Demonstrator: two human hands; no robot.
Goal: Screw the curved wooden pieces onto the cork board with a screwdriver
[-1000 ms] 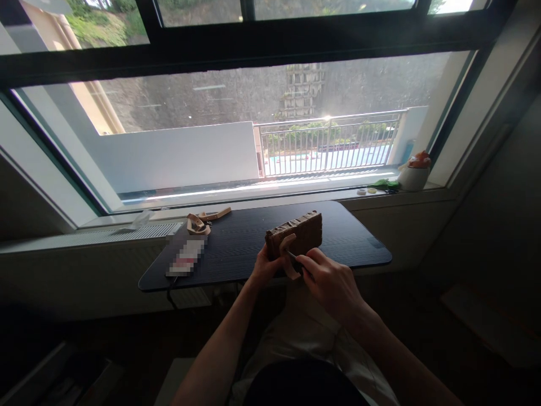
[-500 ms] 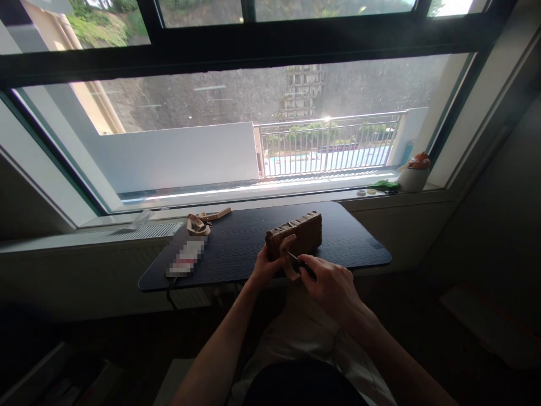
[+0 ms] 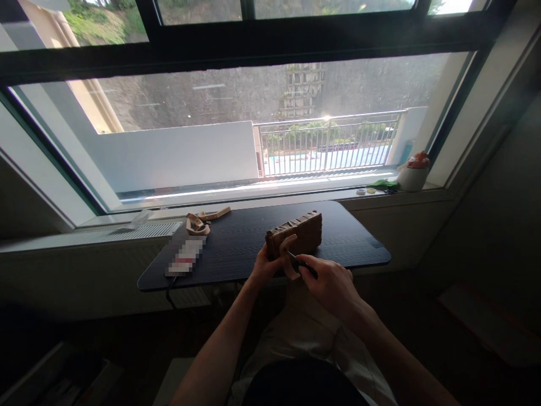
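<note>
At the near edge of the dark table (image 3: 236, 248), a brown box-shaped case (image 3: 306, 234) with ridged top edges is tilted up to the right. My left hand (image 3: 265, 266) grips its lower left end, fingers partly hidden behind it. A tan leather-looking strap (image 3: 289, 269) curls in front of the case, beside my left thumb. In my closed right hand (image 3: 332, 282) is a thin tool with a dark handle (image 3: 307, 268). Its slim metal shaft points left, at the strap; whether the tip touches or pierces the strap I cannot tell.
A tan coiled strap (image 3: 198, 225) lies at the table's back left, behind a blurred white packet (image 3: 187, 256). Beyond the table, a white pot with an orange top (image 3: 414, 172) and a green item (image 3: 384, 184) stand on the windowsill. A radiator (image 3: 122, 239) is at left.
Almost nothing differs. The view has shifted very slightly, and both hands keep their hold on the case and the tool.
</note>
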